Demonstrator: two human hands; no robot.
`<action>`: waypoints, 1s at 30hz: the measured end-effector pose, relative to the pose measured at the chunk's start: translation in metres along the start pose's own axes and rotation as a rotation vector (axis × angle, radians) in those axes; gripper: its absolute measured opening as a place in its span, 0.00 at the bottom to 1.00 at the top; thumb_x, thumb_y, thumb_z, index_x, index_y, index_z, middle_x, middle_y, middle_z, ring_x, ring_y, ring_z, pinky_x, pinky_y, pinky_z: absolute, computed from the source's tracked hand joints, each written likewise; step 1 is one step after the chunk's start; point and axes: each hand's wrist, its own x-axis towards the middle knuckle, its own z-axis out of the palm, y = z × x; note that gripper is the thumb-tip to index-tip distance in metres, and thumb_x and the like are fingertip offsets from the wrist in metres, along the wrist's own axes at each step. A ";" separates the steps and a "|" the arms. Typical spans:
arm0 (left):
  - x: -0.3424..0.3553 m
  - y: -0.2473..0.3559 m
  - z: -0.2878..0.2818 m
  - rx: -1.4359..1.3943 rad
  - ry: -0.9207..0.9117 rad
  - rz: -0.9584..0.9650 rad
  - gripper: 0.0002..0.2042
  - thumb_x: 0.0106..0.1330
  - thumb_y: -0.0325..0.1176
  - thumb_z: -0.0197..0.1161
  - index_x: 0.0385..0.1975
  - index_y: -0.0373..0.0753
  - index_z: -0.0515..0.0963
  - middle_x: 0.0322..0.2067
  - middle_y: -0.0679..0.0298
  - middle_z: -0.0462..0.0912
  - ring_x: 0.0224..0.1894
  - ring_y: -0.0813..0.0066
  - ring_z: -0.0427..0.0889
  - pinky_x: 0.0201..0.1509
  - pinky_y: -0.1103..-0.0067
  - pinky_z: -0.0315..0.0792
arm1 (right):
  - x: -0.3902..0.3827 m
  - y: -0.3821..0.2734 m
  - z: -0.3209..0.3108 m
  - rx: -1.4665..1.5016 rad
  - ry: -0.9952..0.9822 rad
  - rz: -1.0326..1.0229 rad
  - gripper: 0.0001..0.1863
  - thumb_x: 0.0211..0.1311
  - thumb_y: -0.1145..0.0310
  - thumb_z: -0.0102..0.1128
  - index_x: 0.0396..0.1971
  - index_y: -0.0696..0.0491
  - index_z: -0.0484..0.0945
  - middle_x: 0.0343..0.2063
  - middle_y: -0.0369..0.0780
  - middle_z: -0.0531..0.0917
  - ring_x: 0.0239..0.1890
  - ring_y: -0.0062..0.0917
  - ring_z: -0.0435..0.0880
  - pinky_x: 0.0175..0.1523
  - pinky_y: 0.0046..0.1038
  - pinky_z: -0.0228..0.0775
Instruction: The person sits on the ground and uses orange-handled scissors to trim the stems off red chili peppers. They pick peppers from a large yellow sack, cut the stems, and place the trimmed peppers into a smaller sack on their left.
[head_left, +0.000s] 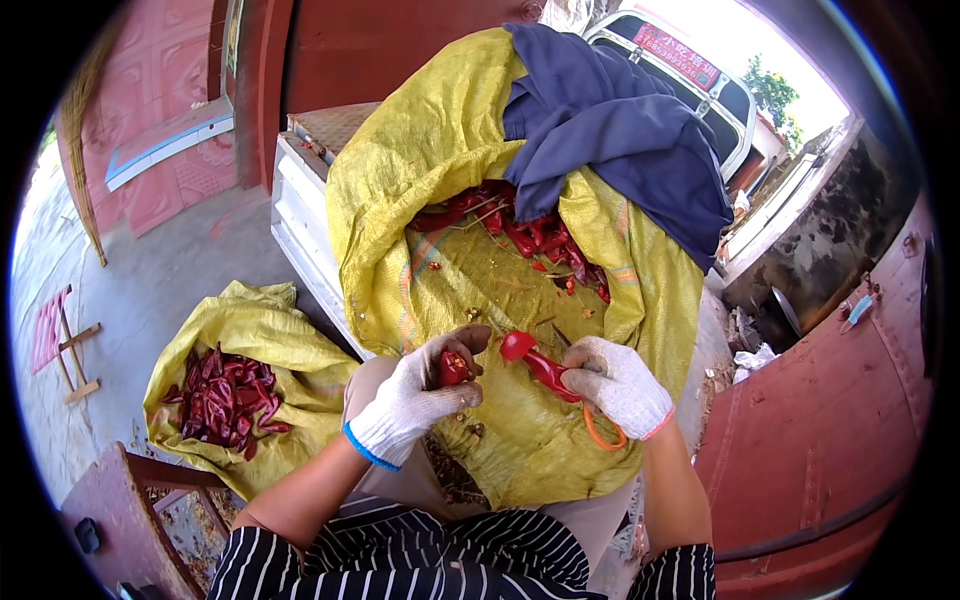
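Observation:
White work gloves cover both hands. My left hand [415, 392] is closed around a red chili pepper [453, 368], whose end looks broken open with pale seeds showing. Close by, my right hand [612, 382] is closed on a tool with an orange loop handle [604, 430]; most of the tool is hidden, so I cannot name it surely. A glossy red piece [548, 376], like a chili, sticks out from its fingers toward the left hand. Beneath both hands spreads a large yellow woven sack [470, 290], with dried red chilies [535, 235] heaped in its mouth.
A smaller yellow sack [290, 340] holding more chilies [228, 395] stands at the left on the concrete floor. Dark blue cloth [610, 120] drapes over the big sack. Behind it is a white truck bed [310, 220]. A wooden stool [140, 510] is at lower left; red metal panel [810, 420] at right.

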 end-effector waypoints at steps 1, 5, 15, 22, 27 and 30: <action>0.000 0.002 0.003 -0.045 -0.017 -0.031 0.14 0.55 0.23 0.72 0.37 0.37 0.74 0.60 0.51 0.74 0.63 0.66 0.70 0.59 0.77 0.70 | -0.002 -0.005 0.005 -0.020 -0.035 -0.013 0.09 0.60 0.70 0.62 0.37 0.58 0.79 0.24 0.36 0.80 0.23 0.18 0.75 0.29 0.23 0.67; 0.003 0.019 0.017 -0.247 0.008 -0.213 0.10 0.57 0.21 0.68 0.33 0.36 0.73 0.50 0.52 0.78 0.43 0.68 0.82 0.45 0.75 0.79 | -0.008 -0.024 0.020 -0.071 -0.141 -0.003 0.12 0.61 0.66 0.63 0.39 0.58 0.80 0.27 0.41 0.82 0.29 0.25 0.80 0.37 0.28 0.72; -0.002 -0.015 -0.008 -0.443 0.407 -0.299 0.09 0.61 0.25 0.65 0.38 0.38 0.74 0.34 0.63 0.80 0.28 0.75 0.78 0.33 0.79 0.77 | 0.005 -0.011 0.020 -0.036 -0.238 0.082 0.11 0.61 0.65 0.62 0.38 0.58 0.81 0.26 0.36 0.80 0.26 0.19 0.75 0.30 0.24 0.68; -0.010 0.025 0.024 0.688 0.033 0.043 0.31 0.44 0.32 0.80 0.50 0.40 0.73 0.37 0.63 0.79 0.40 0.69 0.81 0.45 0.75 0.76 | 0.033 -0.001 0.038 0.234 -0.327 0.239 0.09 0.63 0.66 0.58 0.39 0.54 0.80 0.22 0.34 0.76 0.16 0.16 0.70 0.19 0.21 0.55; -0.013 0.026 0.030 1.216 -0.122 0.289 0.34 0.42 0.37 0.79 0.52 0.43 0.73 0.42 0.60 0.78 0.44 0.54 0.81 0.48 0.66 0.76 | 0.039 -0.005 0.057 0.229 -0.428 0.380 0.05 0.64 0.67 0.56 0.34 0.51 0.78 0.19 0.33 0.74 0.15 0.16 0.65 0.20 0.23 0.54; -0.009 0.021 0.024 0.955 -0.093 0.211 0.27 0.45 0.34 0.78 0.48 0.40 0.78 0.38 0.57 0.82 0.41 0.56 0.83 0.45 0.70 0.77 | 0.049 0.018 0.053 0.558 -0.511 0.324 0.10 0.66 0.67 0.55 0.43 0.52 0.78 0.23 0.32 0.77 0.16 0.15 0.68 0.22 0.21 0.59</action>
